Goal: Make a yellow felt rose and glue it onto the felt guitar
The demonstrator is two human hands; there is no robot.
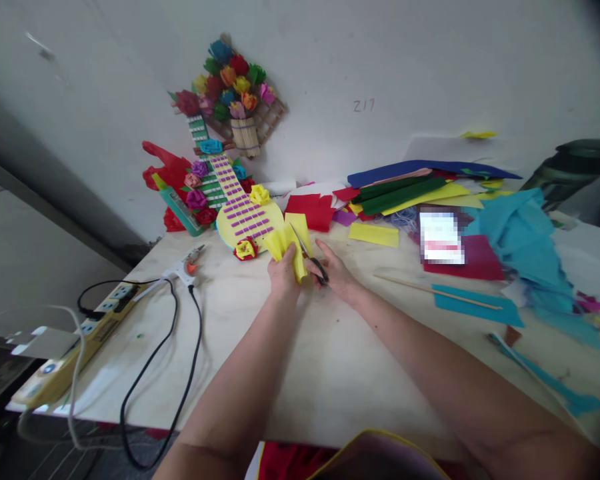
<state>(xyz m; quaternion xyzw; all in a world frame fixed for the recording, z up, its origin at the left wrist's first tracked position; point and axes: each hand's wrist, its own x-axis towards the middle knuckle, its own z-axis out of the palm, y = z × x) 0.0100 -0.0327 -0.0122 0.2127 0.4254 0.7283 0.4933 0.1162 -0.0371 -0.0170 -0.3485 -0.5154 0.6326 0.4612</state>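
I see the left hand (284, 275) pinching yellow paper (276, 241); the right hand (336, 275) grips scissors (321, 269) pointing forward-left across it.

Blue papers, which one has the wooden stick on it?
The flat sheet: the stick lies across it. The big piece behind is crumpled, without that stick.

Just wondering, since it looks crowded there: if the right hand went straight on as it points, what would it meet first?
Probably the yellow paper in the left hand, with the scissors in the right hand leading; whether the blades already touch it is unclear.
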